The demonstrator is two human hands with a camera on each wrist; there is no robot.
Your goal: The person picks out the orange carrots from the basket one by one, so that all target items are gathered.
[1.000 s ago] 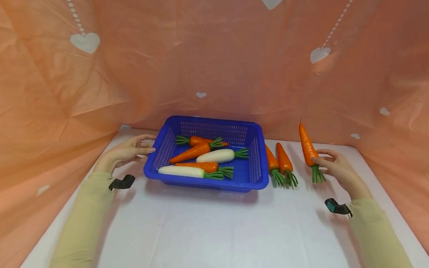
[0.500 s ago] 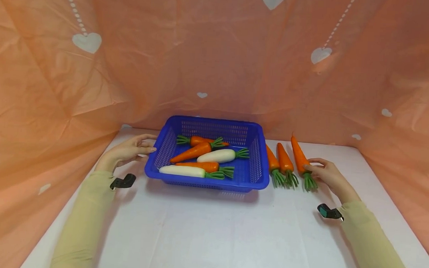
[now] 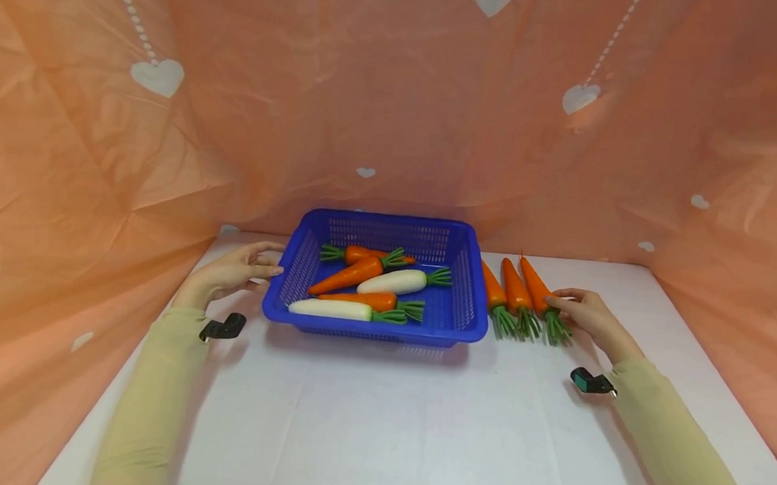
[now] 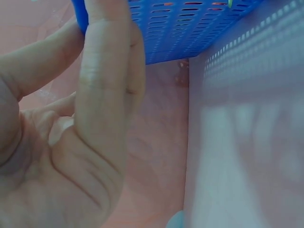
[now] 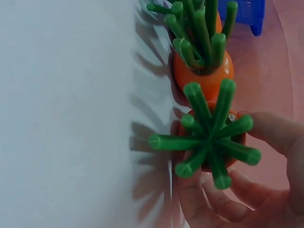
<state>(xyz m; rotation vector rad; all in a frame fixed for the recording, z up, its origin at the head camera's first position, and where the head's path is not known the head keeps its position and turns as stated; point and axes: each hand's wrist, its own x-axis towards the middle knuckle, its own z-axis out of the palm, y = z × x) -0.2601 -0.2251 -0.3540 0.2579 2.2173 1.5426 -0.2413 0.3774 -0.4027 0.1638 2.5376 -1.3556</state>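
Observation:
My right hand grips the rightmost orange carrot near its green stem end, thumb on one side and fingers on the other. That carrot lies on the table beside another carrot; a third carrot is partly hidden by the basket. In the right wrist view, the green stems of the held carrot face the camera. At the basket's left side, my left hand holds the rim of the blue plastic basket, its fingertips partly hidden there.
Inside the basket lie several carrots, such as one orange carrot, and two white radishes, one in the middle and one at the front. A white table extends toward me. Orange cloth hangs behind and at both sides.
My right hand has lowered the carrot to the table and moved it left, up against the middle carrot. The left hand and the basket stay in place.

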